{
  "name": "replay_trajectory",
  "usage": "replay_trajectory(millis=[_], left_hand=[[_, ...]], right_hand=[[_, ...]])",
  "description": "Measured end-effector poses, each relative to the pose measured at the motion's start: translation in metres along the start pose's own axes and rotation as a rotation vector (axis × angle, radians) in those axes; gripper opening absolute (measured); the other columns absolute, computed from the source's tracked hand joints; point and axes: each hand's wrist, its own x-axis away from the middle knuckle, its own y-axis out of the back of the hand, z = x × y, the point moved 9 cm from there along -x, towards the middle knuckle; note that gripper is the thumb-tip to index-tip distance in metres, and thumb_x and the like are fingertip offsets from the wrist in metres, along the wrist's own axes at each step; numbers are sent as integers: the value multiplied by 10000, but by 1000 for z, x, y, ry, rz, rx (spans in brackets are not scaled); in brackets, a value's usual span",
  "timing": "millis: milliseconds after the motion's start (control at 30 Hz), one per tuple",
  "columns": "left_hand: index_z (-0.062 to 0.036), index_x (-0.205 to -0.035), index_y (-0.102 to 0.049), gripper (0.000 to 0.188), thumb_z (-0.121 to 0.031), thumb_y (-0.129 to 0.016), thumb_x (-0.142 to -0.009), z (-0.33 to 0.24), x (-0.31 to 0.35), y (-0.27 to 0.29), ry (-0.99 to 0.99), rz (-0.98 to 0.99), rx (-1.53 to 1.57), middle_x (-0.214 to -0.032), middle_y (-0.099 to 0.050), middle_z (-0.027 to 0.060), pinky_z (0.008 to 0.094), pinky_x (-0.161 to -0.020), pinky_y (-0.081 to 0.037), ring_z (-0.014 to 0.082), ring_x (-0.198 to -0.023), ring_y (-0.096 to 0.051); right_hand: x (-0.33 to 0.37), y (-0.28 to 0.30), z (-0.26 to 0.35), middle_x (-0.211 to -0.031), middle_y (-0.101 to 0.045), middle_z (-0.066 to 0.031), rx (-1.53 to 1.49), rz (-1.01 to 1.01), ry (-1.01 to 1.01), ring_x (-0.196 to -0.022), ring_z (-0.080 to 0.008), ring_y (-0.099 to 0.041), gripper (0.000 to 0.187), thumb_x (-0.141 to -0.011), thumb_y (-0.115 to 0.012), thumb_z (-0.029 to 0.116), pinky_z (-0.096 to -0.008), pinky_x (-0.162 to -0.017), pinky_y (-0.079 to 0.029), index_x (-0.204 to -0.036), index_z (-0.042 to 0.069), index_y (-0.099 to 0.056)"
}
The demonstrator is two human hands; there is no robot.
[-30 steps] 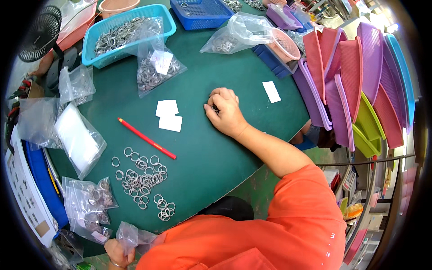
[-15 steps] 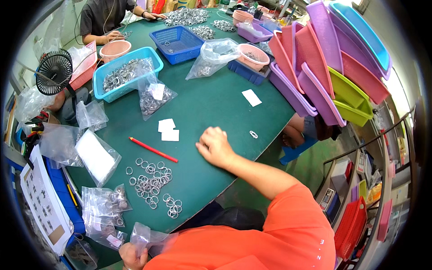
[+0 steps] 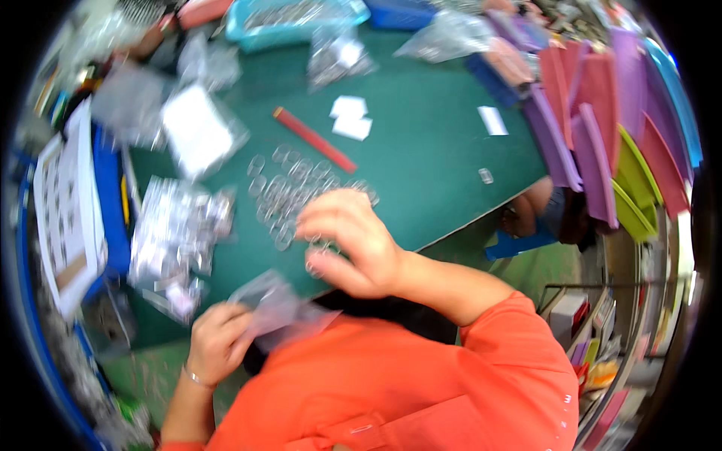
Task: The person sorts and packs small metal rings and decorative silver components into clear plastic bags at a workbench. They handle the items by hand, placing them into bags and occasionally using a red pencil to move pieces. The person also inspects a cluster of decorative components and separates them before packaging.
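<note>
My left hand, a bracelet on its wrist, pinches a clear plastic bag near the table's front edge. My right hand is over the near side of a loose pile of metal key rings. Its thumb and fingers are curved and apart, and a few rings show in the gap between them. The hand hides part of the pile, and motion smears the view, so I cannot tell whether it touches the rings. Behind the pile a red pencil lies slantwise, close to small white paper cards.
Filled clear bags and a bag of white sheets lie on the left. Beyond are a light-blue basket and a bag of rings. Stacked coloured baskets rise at the right. A small metal piece lies near the right edge.
My right hand has come from the bare tabletop leftward and nearer, over the rings, and its fingers have spread. My left hand has raised the bag. The whole view has shifted downward.
</note>
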Motion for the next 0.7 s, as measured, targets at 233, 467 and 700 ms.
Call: replay_trajectory(millis=[233, 467, 700], left_hand=[[-54, -875, -677, 135, -64, -643, -744, -60, -23, -31, -104, 198, -93, -1212, -586, 161, 362, -728, -508, 288, -834, -581], [-43, -850, -677, 113, -74, -638, -748, -69, -33, -77, -185, 302, 93, -1262, -539, 240, 395, -791, -520, 343, -913, -607], [-9, -806, -672, 94, -79, -650, -748, -58, -44, -131, -205, 285, 174, -1253, -547, 261, 414, -894, -516, 397, -1089, -588]], right_hand=[[68, -66, 42, -813, -633, -86, 207, 877, 0, -1039, -255, -598, 72, -668, -619, 104, -428, -974, -412, -684, 48, -663], [54, 13, -19, -1021, -631, -147, 145, 365, -274, -955, -320, -617, 244, -769, -751, 119, -378, -832, -510, -993, 53, -682], [58, 12, -59, -992, -627, -134, 285, 12, -475, -869, -288, -638, 230, -775, -747, 39, -356, -742, -529, -991, 13, -674]])
